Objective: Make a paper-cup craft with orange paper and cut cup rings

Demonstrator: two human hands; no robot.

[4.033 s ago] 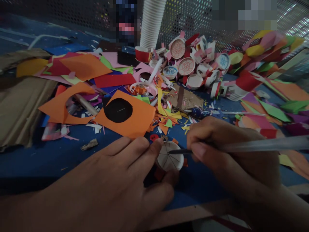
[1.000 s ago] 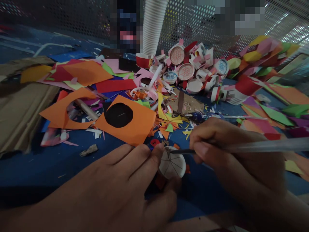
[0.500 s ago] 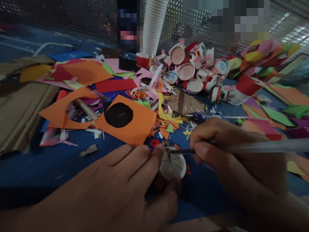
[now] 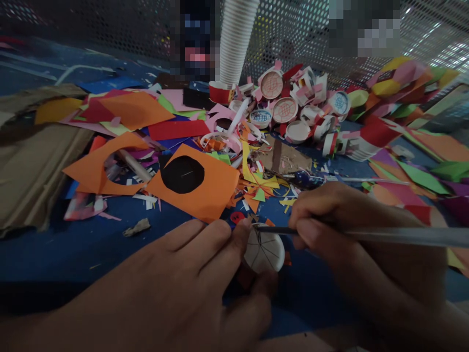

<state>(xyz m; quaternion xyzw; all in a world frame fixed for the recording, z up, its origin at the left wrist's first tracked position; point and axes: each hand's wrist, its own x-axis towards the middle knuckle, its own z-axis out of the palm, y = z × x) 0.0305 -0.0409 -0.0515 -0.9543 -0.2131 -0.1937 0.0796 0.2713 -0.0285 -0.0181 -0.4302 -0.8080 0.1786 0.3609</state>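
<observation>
A small round white paper cup base (image 4: 266,252) faces up near the front of the table, with thin dark lines drawn across it from one side to the other. My left hand (image 4: 198,274) grips its left side between fingertips and thumb. In my right hand (image 4: 340,234) is a pen with a clear barrel (image 4: 403,236), pinched by thumb and forefinger. The pen's dark tip end reaches the upper part of the white round. Just above the left fingertips lies a red button-like disc (image 4: 237,218).
Orange paper with a black disc (image 4: 183,174) lies left of centre. Behind are a heap of cut cups with drawn-on bases (image 4: 284,110), a tall cup stack (image 4: 236,44) and coloured paper scraps (image 4: 132,110). Cardboard (image 4: 40,166) lies at left, another pen (image 4: 351,179) beyond my right hand.
The view has shifted slightly, so everything sits a little further right. My right hand's pen has tilted to a flatter angle, its tip still on the white round. My left hand keeps its hold.
</observation>
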